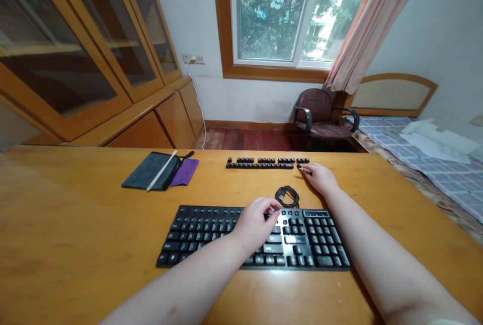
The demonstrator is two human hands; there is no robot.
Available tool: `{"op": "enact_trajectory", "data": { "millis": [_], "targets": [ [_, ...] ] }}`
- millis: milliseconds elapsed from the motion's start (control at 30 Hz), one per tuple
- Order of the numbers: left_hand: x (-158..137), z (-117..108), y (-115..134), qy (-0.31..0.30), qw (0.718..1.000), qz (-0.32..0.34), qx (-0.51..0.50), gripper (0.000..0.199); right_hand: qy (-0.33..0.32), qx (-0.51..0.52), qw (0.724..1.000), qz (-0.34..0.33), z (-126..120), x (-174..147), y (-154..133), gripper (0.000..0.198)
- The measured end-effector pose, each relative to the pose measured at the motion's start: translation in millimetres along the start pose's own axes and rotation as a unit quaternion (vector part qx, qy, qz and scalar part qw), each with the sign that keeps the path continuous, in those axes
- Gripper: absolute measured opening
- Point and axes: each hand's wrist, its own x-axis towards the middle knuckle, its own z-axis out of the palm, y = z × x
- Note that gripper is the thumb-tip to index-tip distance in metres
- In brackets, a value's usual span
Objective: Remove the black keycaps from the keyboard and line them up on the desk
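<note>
A black keyboard lies flat on the wooden table, with keycaps absent from its top rows. Over those rows hovers my left hand, thumb and fingers curled together; whether the dark spot between them is a held thing or the keyboard behind is unclear. Beyond the keyboard, loose black keycaps stand in two rows near the table's far edge. At the right end of the nearer row, my right hand pinches a small black keycap. The coiled black cable rests between the keyboard and the keycap rows.
On the left of the table lies a dark grey zip pouch, with a thin pale stick across it and a purple cloth beside it. Past the far edge stand a chair, a bed and a cabinet.
</note>
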Motion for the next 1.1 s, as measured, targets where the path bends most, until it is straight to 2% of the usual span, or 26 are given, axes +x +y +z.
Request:
{"op": "enact_trajectory", "data": {
  "millis": [1100],
  "targets": [
    [-1.0, -1.7, 1.6, -0.019, 1.0, 0.001, 0.013, 0.016, -0.007, -0.038, 0.999, 0.004, -5.2, -0.7, -7.1, 0.033]
  ]
}}
